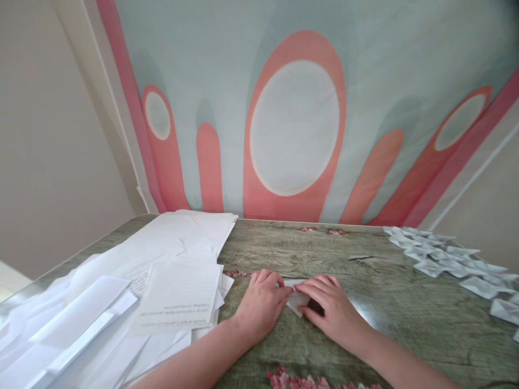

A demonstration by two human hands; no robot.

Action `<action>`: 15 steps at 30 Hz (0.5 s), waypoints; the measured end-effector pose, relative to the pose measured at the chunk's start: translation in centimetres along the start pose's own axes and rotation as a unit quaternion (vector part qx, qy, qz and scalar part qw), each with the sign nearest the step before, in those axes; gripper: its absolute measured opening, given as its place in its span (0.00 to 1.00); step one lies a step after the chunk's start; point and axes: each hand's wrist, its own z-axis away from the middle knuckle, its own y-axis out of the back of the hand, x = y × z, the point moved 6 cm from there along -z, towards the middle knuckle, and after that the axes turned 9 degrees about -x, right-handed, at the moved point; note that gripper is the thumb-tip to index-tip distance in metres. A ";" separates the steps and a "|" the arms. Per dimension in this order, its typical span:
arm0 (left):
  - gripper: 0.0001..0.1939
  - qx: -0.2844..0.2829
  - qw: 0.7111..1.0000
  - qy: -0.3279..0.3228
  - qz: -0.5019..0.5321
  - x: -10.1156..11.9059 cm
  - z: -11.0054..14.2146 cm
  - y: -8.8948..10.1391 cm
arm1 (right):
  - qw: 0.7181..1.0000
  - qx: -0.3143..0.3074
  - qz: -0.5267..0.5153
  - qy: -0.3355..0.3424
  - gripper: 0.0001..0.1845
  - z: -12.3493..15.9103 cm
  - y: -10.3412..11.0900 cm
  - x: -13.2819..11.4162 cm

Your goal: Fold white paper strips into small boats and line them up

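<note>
A blue-grey backdrop (381,65) fills the view at 12 o'clock, bearing five coral shapes, three of them with pale ovals. Below it spreads one wood-grain table (263,248). A loose heap of white papers (190,232) covers its 8 o'clock side, the sheets overlapping too much to count; on the heap lies a printed sheet (178,292). Between 3 and 4 o'clock sit more than ten folded paper pieces (432,267), overlapping in slanting rows, so an exact count cannot be made. Two bare hands meet near 5 o'clock. The left hand (261,305) comes in from 7 o'clock, back upward, fingers curled and tips towards 3 o'clock, pinched closed on the paper's edge. The right hand (328,302) comes in from between 4 and 5 o'clock, fingers bent towards 9 o'clock, thumb beneath them; a gap shows between thumb and fingers, whose tips have hold of the paper. Four patches of printed pink flowers (300,380) dot the tabletop. Smallest is the one folded paper (299,302) between the hands: a visible corner points to about 6 o'clock, but fingers cover too much to tell its long axis.
</note>
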 end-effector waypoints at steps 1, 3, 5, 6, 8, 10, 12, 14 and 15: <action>0.10 -0.003 1.000 -0.003 -0.004 0.1 0.0 0.1 | 1.000 0.001 0.004 0.002 0.18 0.0 0.0 0.0; 0.10 -0.004 1.000 -0.006 -0.009 0.4 0.1 0.3 | 1.000 0.003 0.008 0.005 0.17 0.0 0.0 -0.1; 0.11 -0.006 1.000 -0.009 -0.013 0.7 0.2 0.4 | 1.000 0.003 0.005 0.006 0.15 0.0 0.0 -0.1; 0.11 -0.007 1.000 -0.010 -0.015 0.8 0.3 0.5 | 1.000 0.003 0.002 0.006 0.15 0.0 0.0 -0.1; 0.12 -0.010 1.000 -0.012 -0.019 1.1 0.3 0.6 | 1.000 0.002 0.000 0.006 0.14 0.1 0.1 -0.2; 0.12 -0.011 1.000 -0.012 -0.026 1.3 0.4 0.7 | 1.000 0.002 0.004 0.009 0.15 0.1 0.1 -0.2; 0.13 -0.013 0.999 -0.012 -0.035 1.4 0.5 0.7 | 1.000 0.005 0.015 0.015 0.16 0.1 0.1 -0.3; 0.14 -0.015 0.999 -0.012 -0.045 1.5 0.5 0.6 | 0.999 0.015 0.028 0.018 0.17 0.2 0.2 -0.3; 0.14 -0.016 0.999 -0.014 -0.049 1.5 0.5 0.6 | 0.999 0.021 0.034 0.019 0.17 0.2 0.2 -0.3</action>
